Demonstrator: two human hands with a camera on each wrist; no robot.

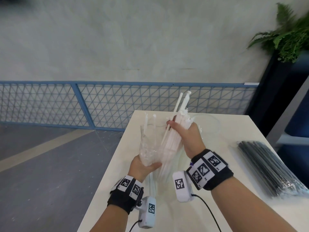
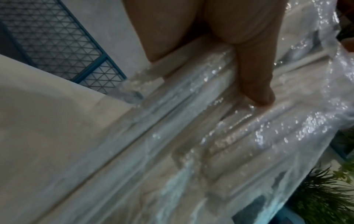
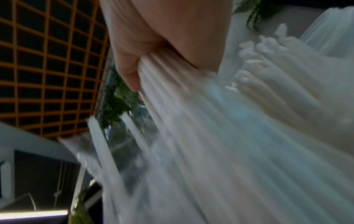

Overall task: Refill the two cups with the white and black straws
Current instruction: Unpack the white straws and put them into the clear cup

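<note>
Above the white table (image 1: 234,131), my right hand (image 1: 184,133) grips a thick bundle of white straws (image 1: 173,136) around its upper part; their tips stick up past my fingers. My left hand (image 1: 145,166) holds the lower end of their clear plastic bag (image 1: 148,144), thumb pressed on the crinkled film (image 2: 229,136). The right wrist view shows my fingers (image 3: 134,60) curled round the white straws (image 3: 249,121). A sealed pack of black straws (image 1: 267,168) lies on the table to the right. A clear cup rim (image 1: 209,121) shows faintly behind my right hand.
A blue mesh railing (image 1: 100,104) runs behind the table's far edge. A dark planter with a fern (image 1: 287,36) stands at the back right. The floor (image 1: 41,164) drops away on the left of the table.
</note>
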